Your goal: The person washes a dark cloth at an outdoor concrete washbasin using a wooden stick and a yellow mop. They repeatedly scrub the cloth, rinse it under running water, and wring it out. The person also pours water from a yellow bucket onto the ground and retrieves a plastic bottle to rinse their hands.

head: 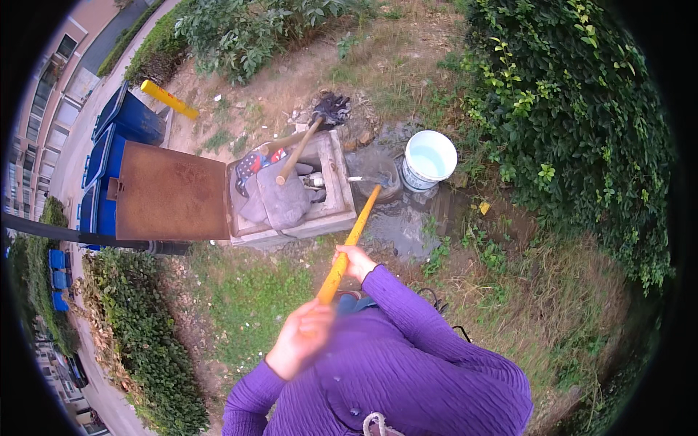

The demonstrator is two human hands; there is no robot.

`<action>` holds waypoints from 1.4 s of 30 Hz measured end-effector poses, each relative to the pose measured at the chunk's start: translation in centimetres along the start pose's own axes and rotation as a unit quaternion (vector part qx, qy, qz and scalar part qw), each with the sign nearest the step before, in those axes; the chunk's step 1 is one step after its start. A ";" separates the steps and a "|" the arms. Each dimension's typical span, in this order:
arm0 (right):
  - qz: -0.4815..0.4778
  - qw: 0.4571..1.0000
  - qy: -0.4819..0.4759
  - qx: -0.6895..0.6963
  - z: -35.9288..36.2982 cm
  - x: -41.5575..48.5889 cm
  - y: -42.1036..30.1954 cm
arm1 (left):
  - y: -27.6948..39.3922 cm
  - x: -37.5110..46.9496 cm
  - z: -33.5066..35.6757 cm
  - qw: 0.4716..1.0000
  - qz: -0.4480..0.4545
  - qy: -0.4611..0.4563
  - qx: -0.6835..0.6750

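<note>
My left hand point(304, 333), somewhat blurred, is closed around the near end of a yellow pole point(357, 226). Further along, my right hand point(355, 261) grips the same pole. Its far end reaches a wet, murky spot with a basin-like rim point(388, 188), where the tool's head cannot be made out. Just beyond stands a white plastic bucket point(429, 158) holding pale bluish liquid. To the left is a low concrete box point(342, 185) with its rusty metal lid point(174, 191) swung back. Grey cloth point(281, 193) and a wooden-handled mop point(300, 150) with a dark head lie across it.
Blue waste bins point(131, 117) and a yellow post point(169, 99) stand at the upper left. A dense hedge point(578, 136) borders the right side, and another point(142, 343) grows at the lower left. Wet ground point(401, 234) surrounds the bucket. Black cable-like loops point(433, 298) lie near my sleeve.
</note>
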State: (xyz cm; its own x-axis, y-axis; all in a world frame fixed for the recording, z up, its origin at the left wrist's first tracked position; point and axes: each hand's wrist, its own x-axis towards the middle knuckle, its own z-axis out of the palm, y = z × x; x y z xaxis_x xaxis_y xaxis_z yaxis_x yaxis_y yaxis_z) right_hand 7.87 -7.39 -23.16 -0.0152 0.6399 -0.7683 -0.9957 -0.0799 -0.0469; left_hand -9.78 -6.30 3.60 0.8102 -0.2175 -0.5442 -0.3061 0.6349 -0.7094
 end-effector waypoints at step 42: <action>0.018 0.996 -0.037 -0.080 1.4 -3.4 2.4 | -0.6 -2.9 -0.5 0.998 0.012 -0.007 -0.054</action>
State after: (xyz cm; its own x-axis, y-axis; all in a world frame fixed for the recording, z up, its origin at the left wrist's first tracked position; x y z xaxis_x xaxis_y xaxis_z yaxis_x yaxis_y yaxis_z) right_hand 5.40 -8.71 -19.74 -0.0630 0.6892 -0.7218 -0.9671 -0.2208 -0.1264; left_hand -12.21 -6.42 5.35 0.8087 -0.1930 -0.5556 -0.3767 0.5557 -0.7412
